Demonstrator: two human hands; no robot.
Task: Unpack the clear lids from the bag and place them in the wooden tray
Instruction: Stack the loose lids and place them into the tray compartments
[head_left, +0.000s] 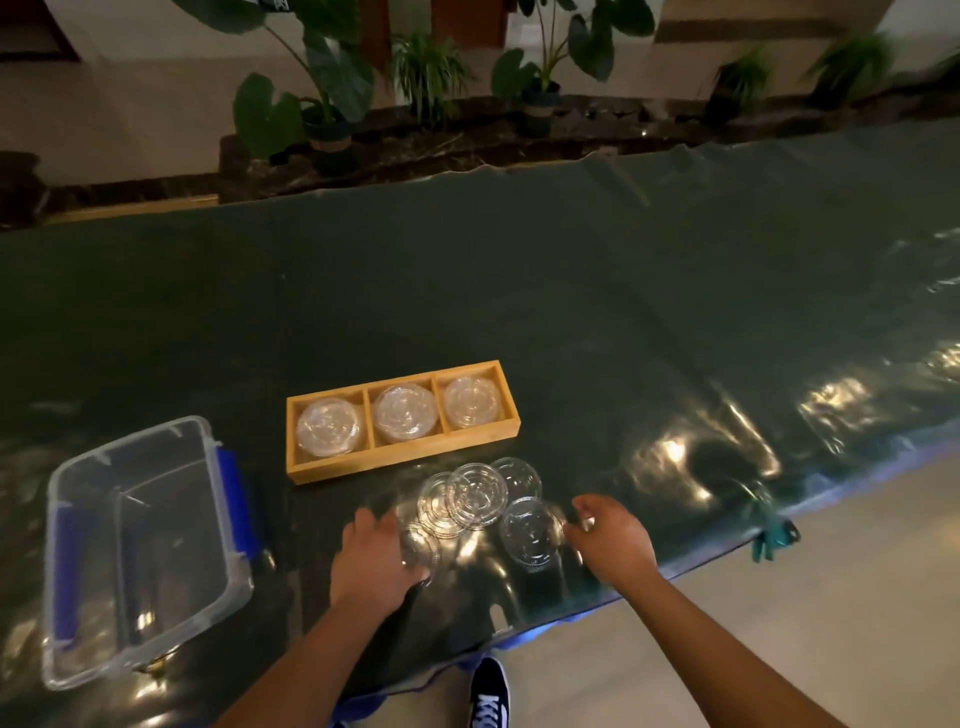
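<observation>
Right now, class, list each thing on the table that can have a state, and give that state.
Wooden tray: three compartments, each holding clear lids.
Loose lids: scattered and overlapping on the table, outside the tray.
Plastic bin: open, no lid on it.
Left hand: touching the leftmost lids.
Right hand: fingers curled beside one lid.

Table (571, 291): tray (332, 472), bin (228, 571), lids (475, 496).

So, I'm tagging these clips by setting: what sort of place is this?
Probably an indoor lobby or lounge: potted plants line a dark stone ledge behind a long table covered in green cloth.
</observation>
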